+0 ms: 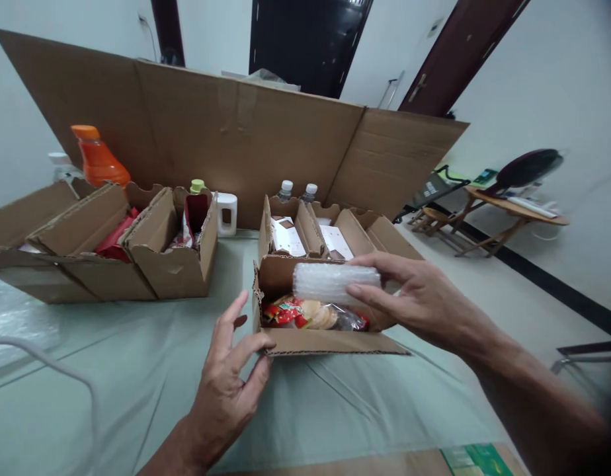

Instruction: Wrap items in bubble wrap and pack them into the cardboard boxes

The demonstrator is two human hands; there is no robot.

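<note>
My right hand point(409, 291) grips a roll of bubble wrap point(318, 281) between thumb and fingers, above the opening of a small cardboard box point(330, 342). Inside that box lie snacks in a clear and red plastic packet point(310, 313), showing round, pale biscuit-like pieces. The thumb and a finger of my left hand point(236, 370) pinch the front left corner of the box's flap, while its other fingers point upward beside the box. The roll partly hides the back of the box's inside.
Cardboard bins holding small white boxes point(287, 237) stand just behind. More bins point(171, 277) are at left, with a red packet point(120, 235) and an orange bottle point(101, 158). A tall cardboard panel point(246, 132) closes the back. A grey cable point(52, 370) crosses the green cloth point(147, 396).
</note>
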